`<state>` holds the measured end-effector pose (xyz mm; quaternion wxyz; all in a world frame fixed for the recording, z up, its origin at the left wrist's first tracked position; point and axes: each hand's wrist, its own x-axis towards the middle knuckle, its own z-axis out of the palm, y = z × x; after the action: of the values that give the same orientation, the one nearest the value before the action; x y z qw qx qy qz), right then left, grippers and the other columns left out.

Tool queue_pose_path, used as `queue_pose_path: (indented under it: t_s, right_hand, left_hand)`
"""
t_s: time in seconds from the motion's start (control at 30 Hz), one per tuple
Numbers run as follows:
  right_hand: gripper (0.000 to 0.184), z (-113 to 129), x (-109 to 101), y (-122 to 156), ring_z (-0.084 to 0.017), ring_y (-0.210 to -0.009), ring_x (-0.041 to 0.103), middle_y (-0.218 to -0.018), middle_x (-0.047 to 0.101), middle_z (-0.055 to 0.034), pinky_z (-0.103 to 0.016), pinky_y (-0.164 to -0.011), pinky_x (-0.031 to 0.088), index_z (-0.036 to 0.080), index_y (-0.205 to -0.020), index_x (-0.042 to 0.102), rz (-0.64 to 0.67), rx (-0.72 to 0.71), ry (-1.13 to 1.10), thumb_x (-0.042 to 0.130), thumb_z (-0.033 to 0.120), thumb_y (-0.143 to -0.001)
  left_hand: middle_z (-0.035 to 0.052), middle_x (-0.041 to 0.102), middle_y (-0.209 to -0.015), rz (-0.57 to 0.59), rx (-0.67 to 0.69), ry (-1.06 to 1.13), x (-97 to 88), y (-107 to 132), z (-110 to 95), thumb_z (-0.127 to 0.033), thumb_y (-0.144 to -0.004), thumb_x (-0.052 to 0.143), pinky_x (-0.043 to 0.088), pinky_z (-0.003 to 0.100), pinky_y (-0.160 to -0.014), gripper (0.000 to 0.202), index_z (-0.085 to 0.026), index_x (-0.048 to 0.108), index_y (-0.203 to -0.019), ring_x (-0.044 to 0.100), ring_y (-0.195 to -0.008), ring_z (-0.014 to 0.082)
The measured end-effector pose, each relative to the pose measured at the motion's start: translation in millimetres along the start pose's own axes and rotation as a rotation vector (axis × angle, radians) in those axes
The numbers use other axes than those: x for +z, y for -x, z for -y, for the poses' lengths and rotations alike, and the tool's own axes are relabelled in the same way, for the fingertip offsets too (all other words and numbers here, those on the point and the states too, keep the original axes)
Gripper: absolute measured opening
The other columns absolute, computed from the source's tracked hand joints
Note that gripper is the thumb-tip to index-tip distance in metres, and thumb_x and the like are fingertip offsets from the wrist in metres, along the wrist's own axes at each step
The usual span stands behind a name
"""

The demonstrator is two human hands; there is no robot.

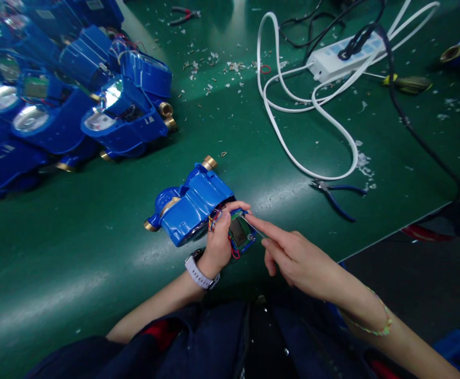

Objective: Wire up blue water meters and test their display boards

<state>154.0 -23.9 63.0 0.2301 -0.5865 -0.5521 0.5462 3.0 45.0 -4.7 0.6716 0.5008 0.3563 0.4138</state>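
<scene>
Left hand (218, 246) clasps the board (238, 230) just below the centre of the frame: thumb along its left edge, fingers bent round its upper edge. Over to the right hand (299, 257), fingers closed on a thin metal rod (257, 229), index finger stretched along it — fingertip right at the board's upper corner, the rod slanting up and left across the board's right side. How the rod's far end sits inside the hand, I can't tell.

The board's display faces up, and loose wires (235, 251) crowd its left and lower sides. Just left of it lies the meter (200, 202), at the middle of the frame, its long axis running from lower left to upper right — one brass end (209, 162) pointing to the top right, the other (150, 226) to the lower left.

Further out, blue-handled pliers (334, 193) lie open at centre right, a power strip (346, 55) sits upper right with a screwdriver (407, 83) near it, red-handled pliers (184, 15) lie at the top, and more meters (130, 118) crowd the upper left, all on the green table (95, 231).
</scene>
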Motion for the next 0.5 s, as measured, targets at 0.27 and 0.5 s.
queue_pose_path:
  t_s: [0.27, 0.5]
  right_hand:
    - [0.051, 2, -13, -1, -0.011, -0.041, 0.043, -0.052, 0.055, 0.0029, -0.023, -0.044, 0.032, 0.022, -0.146, 0.043, 0.016, -0.045, 0.243, 0.032, 0.017, -0.096]
    - [0.053, 9, -18, -7, -0.011, -0.041, 0.033, -0.051, 0.048, 0.0027, -0.024, -0.045, 0.028, 0.020, -0.141, 0.051, 0.003, -0.071, 0.238, 0.037, 0.019, -0.090]
  left_hand:
    - [0.0075, 0.063, -0.092, 0.015, -0.016, 0.003, -0.7, 0, 0, -0.051, -0.093, 0.040, 0.048, 0.034, -0.077, 0.041, -0.019, 0.066, -0.098, 0.058, -0.086, 0.0212]
    - [0.0054, 0.063, -0.091, 0.010, -0.009, -0.003, 0.9, 1, -4, -0.050, -0.093, 0.039, 0.048, 0.033, -0.077, 0.040, -0.021, 0.066, -0.097, 0.058, -0.085, 0.0200]
